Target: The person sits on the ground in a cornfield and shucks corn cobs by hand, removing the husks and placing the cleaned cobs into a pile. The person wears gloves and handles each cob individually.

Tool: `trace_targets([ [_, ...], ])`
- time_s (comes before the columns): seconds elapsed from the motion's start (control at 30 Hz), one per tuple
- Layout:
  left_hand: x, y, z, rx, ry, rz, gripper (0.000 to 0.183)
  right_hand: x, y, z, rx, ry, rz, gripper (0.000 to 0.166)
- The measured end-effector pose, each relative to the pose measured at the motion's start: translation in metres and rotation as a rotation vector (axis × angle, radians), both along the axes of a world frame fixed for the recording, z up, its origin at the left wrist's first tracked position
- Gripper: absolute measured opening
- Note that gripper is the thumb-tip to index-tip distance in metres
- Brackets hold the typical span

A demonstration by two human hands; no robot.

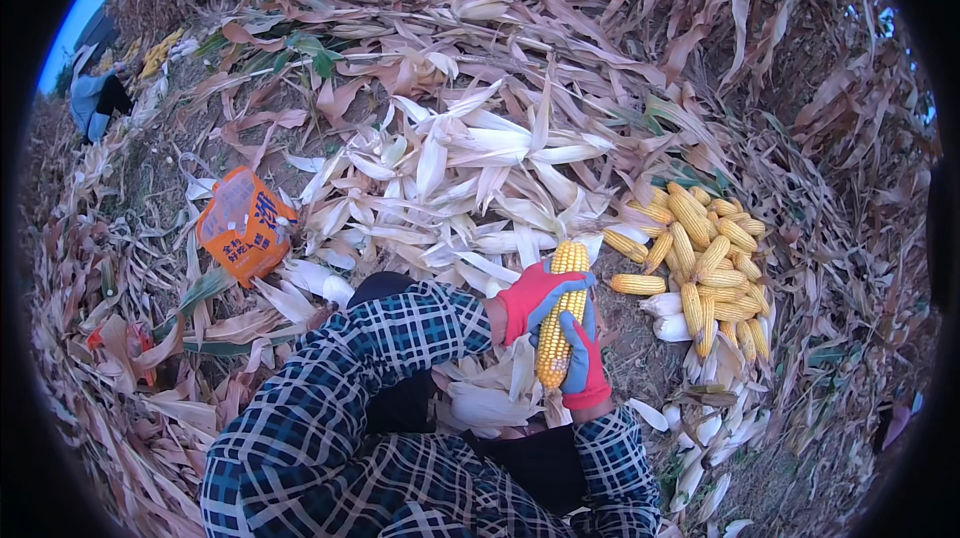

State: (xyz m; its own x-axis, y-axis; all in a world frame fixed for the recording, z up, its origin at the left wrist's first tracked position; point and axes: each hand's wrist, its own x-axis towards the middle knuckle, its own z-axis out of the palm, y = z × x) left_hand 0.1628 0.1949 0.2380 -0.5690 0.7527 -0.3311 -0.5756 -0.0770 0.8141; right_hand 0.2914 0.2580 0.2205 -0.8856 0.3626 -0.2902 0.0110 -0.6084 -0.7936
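A husked yellow ear of corn (562,313) is held between both hands in front of my knees. My left hand (529,303), in a red and grey glove, wraps the ear's upper half from the left. From below and to the right, my right hand (587,369), gloved the same way, grips its lower half. Pale loose husks (487,403) lie between my legs under the hands. To the right on the ground is a pile of husked corn ears (705,245). A heap of peeled husks (465,155) spreads out just beyond my hands.
An orange plastic bag (244,230) bearing writing stands to the left. Dry cornstalks (735,20) rise at the back and right. At the far left, another person (97,95) sits near more yellow corn (159,52). Dry leaves cover much of the soil.
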Motion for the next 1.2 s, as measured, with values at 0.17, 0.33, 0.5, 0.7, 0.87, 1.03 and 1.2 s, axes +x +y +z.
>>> trace_targets([
  [0.17, -0.025, -0.004, 0.006, -0.019, -0.078, 0.067, 0.038, 0.009, 0.003, -0.006, -0.379, -0.101, 0.191, 0.045],
  [0.33, -0.019, -0.008, -0.013, -0.008, -0.114, 0.116, 0.046, 0.015, -0.001, -0.008, -0.246, -0.171, 0.280, 0.050],
  [0.5, -0.016, -0.021, 0.011, 0.017, -0.141, -0.014, 0.049, 0.013, -0.014, -0.002, -0.317, -0.034, 0.266, 0.058],
  [0.7, -0.009, -0.001, -0.003, 0.060, -0.160, -0.060, 0.051, 0.013, -0.011, 0.007, -0.408, -0.088, 0.125, 0.054],
  [0.87, -0.027, -0.001, -0.004, 0.073, -0.040, 0.109, 0.036, 0.018, 0.006, -0.008, 0.041, -0.180, 0.252, 0.037],
  [1.03, -0.033, -0.004, -0.003, 0.017, -0.165, 0.136, 0.028, 0.016, -0.005, -0.007, -0.004, -0.235, 0.233, 0.035],
  [1.2, -0.028, -0.001, -0.004, -0.055, 0.005, -0.031, 0.041, 0.030, -0.011, 0.000, -0.403, -0.130, 0.307, 0.062],
])
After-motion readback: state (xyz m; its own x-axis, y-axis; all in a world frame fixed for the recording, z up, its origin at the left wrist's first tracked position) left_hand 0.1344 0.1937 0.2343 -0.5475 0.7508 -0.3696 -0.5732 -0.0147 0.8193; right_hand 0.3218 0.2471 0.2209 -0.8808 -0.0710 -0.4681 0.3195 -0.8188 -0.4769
